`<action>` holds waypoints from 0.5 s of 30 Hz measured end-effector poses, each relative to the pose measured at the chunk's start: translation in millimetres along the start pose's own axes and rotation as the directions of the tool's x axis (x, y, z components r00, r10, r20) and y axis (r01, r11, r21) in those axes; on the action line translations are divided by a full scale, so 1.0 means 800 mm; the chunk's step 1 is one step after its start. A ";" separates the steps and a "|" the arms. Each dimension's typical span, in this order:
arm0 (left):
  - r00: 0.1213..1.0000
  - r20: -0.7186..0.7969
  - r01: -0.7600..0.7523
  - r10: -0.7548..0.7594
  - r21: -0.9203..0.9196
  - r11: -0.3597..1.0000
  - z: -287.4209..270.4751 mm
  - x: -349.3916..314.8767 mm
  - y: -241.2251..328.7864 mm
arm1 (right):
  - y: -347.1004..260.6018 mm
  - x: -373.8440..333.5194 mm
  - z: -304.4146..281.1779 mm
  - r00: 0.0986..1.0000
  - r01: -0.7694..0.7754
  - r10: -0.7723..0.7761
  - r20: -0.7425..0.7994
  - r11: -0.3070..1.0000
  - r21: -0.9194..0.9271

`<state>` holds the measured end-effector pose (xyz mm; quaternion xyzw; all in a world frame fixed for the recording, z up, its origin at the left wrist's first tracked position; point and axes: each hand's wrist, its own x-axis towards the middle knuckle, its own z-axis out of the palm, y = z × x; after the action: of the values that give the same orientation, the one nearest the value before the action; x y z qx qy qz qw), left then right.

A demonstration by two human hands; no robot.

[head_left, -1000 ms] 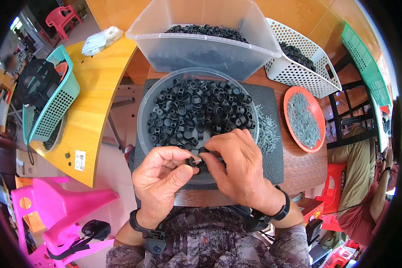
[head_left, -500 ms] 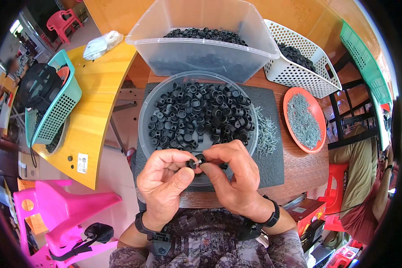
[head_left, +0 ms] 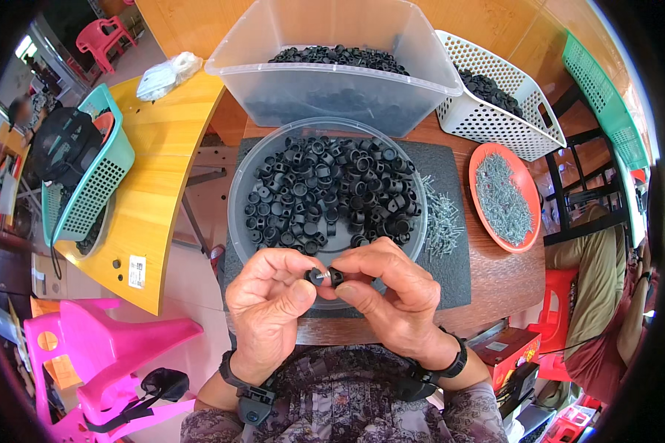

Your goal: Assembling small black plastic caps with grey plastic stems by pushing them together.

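Just over the near rim of a round clear tub (head_left: pixel 236 221), my two hands meet. My left hand (head_left: pixel 270 303) pinches a small round black plastic cap (head_left: pixel 315 277) between thumb and fingertips. A short silver screw (head_left: pixel 324 275) bridges the gap from this cap to a small black plastic fitting (head_left: pixel 336 278), which my right hand (head_left: pixel 395 295) pinches between thumb and forefinger. How far the screw sits in either piece is too small to tell. Inside the tub lie many loose black ring-shaped fittings (head_left: pixel 318 177).
Loose screws (head_left: pixel 442 221) lie on the dark mat (head_left: pixel 451 284), right of the tub. An orange dish (head_left: pixel 474 184) of screws stands farther right. Behind are a large clear bin (head_left: pixel 332 88) and a white basket (head_left: pixel 495 133), both with black parts. A person (head_left: pixel 613 295) sits at right.
The black fitting in my right hand has turned and shifted slightly toward me, and the screw between the pieces shows more plainly. My right hand has opened its angle and moved a little right.
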<state>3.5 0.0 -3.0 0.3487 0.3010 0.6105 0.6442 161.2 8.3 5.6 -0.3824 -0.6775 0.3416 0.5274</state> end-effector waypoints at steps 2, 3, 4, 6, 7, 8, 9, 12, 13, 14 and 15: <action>0.999 0.037 -0.001 0.002 -0.029 1.000 -0.001 0.000 -0.001 | 0.001 -0.002 0.000 1.000 -0.016 0.016 -0.015 0.999 0.031; 0.999 0.043 0.000 0.001 -0.028 1.000 -0.001 0.000 -0.001 | 0.001 -0.003 -0.001 0.999 -0.032 0.034 -0.028 0.998 0.061; 0.999 0.048 0.002 -0.001 -0.027 1.000 0.000 0.001 0.000 | 0.001 -0.005 -0.001 0.999 -0.032 0.034 -0.029 0.998 0.061; 1.000 -0.003 -0.011 0.011 0.022 1.000 0.011 0.000 0.001 | -0.001 -0.007 -0.001 0.982 -0.170 0.183 -0.037 0.959 0.227; 0.998 -0.053 -0.022 0.026 0.070 0.997 0.015 -0.001 0.002 | -0.001 -0.009 -0.002 0.983 -0.170 0.183 -0.037 0.959 0.227; 0.998 -0.053 -0.023 0.026 0.070 0.997 0.016 -0.001 0.003 | -0.002 -0.009 -0.002 0.960 -0.250 0.279 -0.028 0.897 0.365; 0.997 -0.067 -0.029 0.037 0.111 0.993 0.017 -0.002 0.004 | -0.002 -0.010 -0.002 0.929 -0.321 0.371 -0.004 0.808 0.494; 0.996 -0.020 -0.081 0.088 0.220 0.972 0.008 -0.005 0.002 | 0.001 -0.012 -0.008 0.870 -0.425 0.482 0.105 0.624 0.656; 0.991 0.043 -0.130 0.123 0.286 0.949 0.004 -0.006 0.001 | 0.000 -0.012 -0.009 0.870 -0.426 0.481 0.107 0.624 0.655; 0.991 0.042 -0.131 0.124 0.285 0.950 0.004 -0.006 0.002 | 0.000 -0.012 -0.010 0.855 -0.448 0.503 0.126 0.595 0.667; 0.985 0.060 -0.175 0.165 0.354 0.919 0.005 -0.006 0.003 | -0.001 -0.011 -0.010 0.840 -0.470 0.522 0.148 0.564 0.679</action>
<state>4.9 -4.7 1.1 0.4938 0.3664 0.5939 0.5188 170.3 0.6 3.6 -0.3432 -0.3457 0.6892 0.5364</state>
